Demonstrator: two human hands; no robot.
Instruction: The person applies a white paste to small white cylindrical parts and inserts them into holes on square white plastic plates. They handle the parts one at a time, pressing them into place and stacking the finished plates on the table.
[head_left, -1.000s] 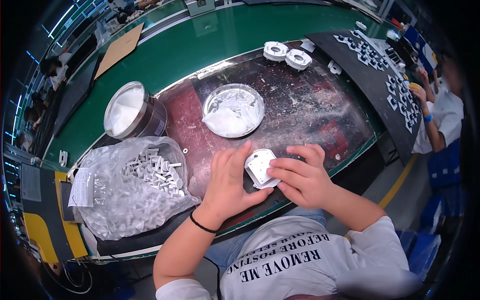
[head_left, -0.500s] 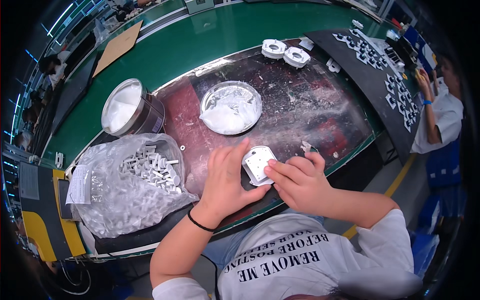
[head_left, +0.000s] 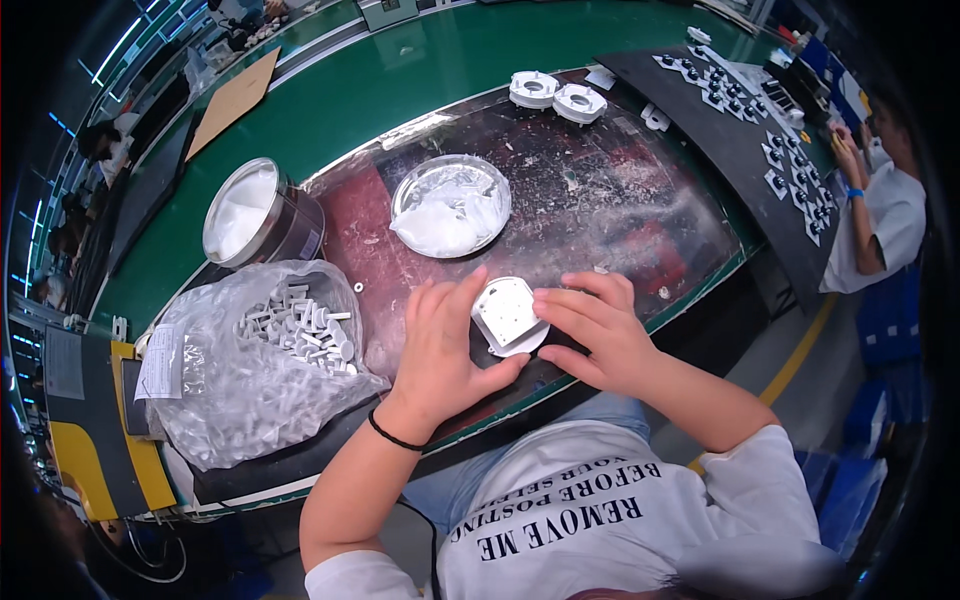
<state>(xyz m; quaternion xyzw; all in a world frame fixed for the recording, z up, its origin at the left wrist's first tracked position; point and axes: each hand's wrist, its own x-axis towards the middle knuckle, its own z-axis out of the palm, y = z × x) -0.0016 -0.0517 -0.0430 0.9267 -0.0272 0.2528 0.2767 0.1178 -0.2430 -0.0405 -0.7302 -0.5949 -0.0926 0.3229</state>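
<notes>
A white plastic housing (head_left: 507,312) with a rounded outline and small holes in its raised flat face lies on the worn work mat near the front edge. My left hand (head_left: 437,350) curves around its left side, thumb at the lower edge and fingers along the far-left edge. From the right, my right hand (head_left: 598,328) holds it with fingertips on the upper right edge and the thumb near the lower right. Beyond the housing stands a round foil-like dish (head_left: 493,226) with a white, paste-like mass (head_left: 440,228) in it.
To the left, a clear plastic bag (head_left: 240,420) holds many grey plug-like pieces (head_left: 310,335). Behind it stands an open metal tin (head_left: 285,225) of white material. Two white ring-shaped parts (head_left: 556,98) sit at the far edge. A dark board (head_left: 690,120) carries several small assemblies; a co-worker (head_left: 880,220) is beyond.
My right fingers have moved off the housing's face to its right edge, with the thumb now spread lower. The housing appears slightly turned. The whole view has shifted a little.
</notes>
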